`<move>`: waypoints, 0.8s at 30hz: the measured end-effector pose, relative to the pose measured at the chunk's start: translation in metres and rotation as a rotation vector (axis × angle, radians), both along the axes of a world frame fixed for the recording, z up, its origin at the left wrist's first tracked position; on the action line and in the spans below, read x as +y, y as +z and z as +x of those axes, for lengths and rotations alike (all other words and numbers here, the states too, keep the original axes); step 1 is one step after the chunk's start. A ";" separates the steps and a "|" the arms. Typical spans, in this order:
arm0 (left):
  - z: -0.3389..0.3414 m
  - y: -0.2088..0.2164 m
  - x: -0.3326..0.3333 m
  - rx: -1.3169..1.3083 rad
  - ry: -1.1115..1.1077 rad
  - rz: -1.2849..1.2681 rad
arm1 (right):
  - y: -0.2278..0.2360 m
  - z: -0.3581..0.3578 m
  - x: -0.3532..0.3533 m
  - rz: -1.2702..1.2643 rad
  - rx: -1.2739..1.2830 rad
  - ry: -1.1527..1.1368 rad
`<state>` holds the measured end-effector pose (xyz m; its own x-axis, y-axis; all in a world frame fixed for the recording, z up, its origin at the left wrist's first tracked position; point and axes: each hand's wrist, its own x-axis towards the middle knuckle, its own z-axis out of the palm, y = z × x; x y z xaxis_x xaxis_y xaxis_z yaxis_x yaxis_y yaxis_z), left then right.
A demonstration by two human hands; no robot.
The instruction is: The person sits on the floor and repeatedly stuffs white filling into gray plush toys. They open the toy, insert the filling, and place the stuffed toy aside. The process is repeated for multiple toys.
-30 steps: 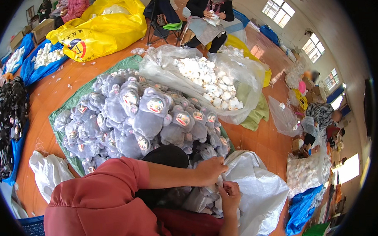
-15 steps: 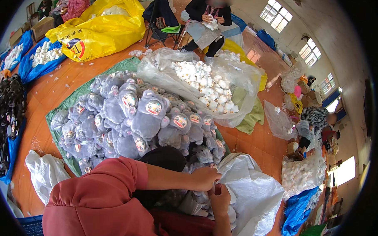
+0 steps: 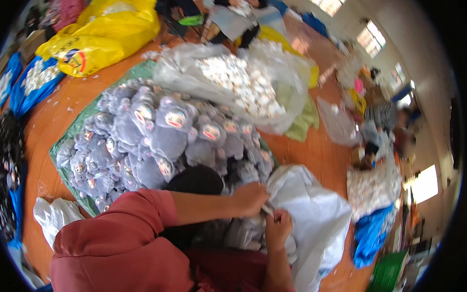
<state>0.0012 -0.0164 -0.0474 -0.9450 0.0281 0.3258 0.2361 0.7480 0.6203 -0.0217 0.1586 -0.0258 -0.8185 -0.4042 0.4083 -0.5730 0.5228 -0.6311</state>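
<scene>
My left hand (image 3: pixel 251 199) is closed, its fingers curled round one end of a small pale piece (image 3: pixel 267 209) whose kind I cannot make out. My right hand (image 3: pixel 279 228) is closed at the other end of that piece, just below and to the right. Beneath them lie grey and whitish soft pieces (image 3: pixel 245 233), partly hidden by my arms. A white woven sack (image 3: pixel 318 215) spreads beside my right hand. Beyond my left forearm rises a heap of grey plush toys (image 3: pixel 171 140) with printed faces.
The heap lies on a green sheet (image 3: pixel 64 170). Behind it, a clear plastic bag (image 3: pixel 182 70) holds many small white pieces (image 3: pixel 244 86). A large yellow bag (image 3: pixel 106 34) is far left, dark toys (image 3: pixel 5 169) at the left edge. Other people sit at the back and right.
My hands have moved slightly up and a little apart, and the pale piece now shows between them. The whole view has shifted and is blurred.
</scene>
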 end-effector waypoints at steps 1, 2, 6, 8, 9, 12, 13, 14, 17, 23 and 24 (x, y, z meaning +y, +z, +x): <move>0.000 0.000 -0.002 0.035 0.047 0.048 | 0.001 0.002 -0.002 -0.013 0.032 0.018; 0.001 0.007 -0.005 0.048 0.053 0.026 | 0.004 0.000 -0.004 -0.028 0.073 0.031; 0.000 0.018 -0.012 0.157 0.019 0.090 | 0.007 -0.006 -0.006 -0.122 0.139 0.052; 0.003 0.021 -0.008 0.226 -0.009 0.126 | 0.008 -0.006 -0.002 -0.154 0.148 0.039; 0.003 0.023 -0.008 0.262 -0.009 0.142 | 0.007 -0.007 -0.001 -0.166 0.157 0.037; 0.002 0.025 -0.008 0.320 -0.088 0.182 | 0.010 -0.010 0.000 -0.206 0.191 0.041; 0.001 0.023 -0.007 0.365 -0.093 0.186 | 0.011 -0.010 0.000 -0.213 0.194 0.038; 0.001 0.022 -0.006 0.391 -0.113 0.172 | 0.012 -0.011 0.001 -0.219 0.197 0.035; 0.002 0.022 -0.005 0.444 -0.141 0.140 | 0.013 -0.012 0.003 -0.218 0.192 0.036; 0.002 0.020 -0.004 0.390 -0.077 0.022 | 0.016 -0.008 -0.005 -0.206 0.172 0.079; 0.004 0.022 -0.002 0.373 -0.067 0.012 | 0.015 -0.008 -0.005 -0.190 0.172 0.079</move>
<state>0.0047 -0.0186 -0.0259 -0.7578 0.0804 0.6475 0.4955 0.7166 0.4909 -0.0301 0.1532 -0.0105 -0.6995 -0.3671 0.6131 -0.7146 0.3534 -0.6037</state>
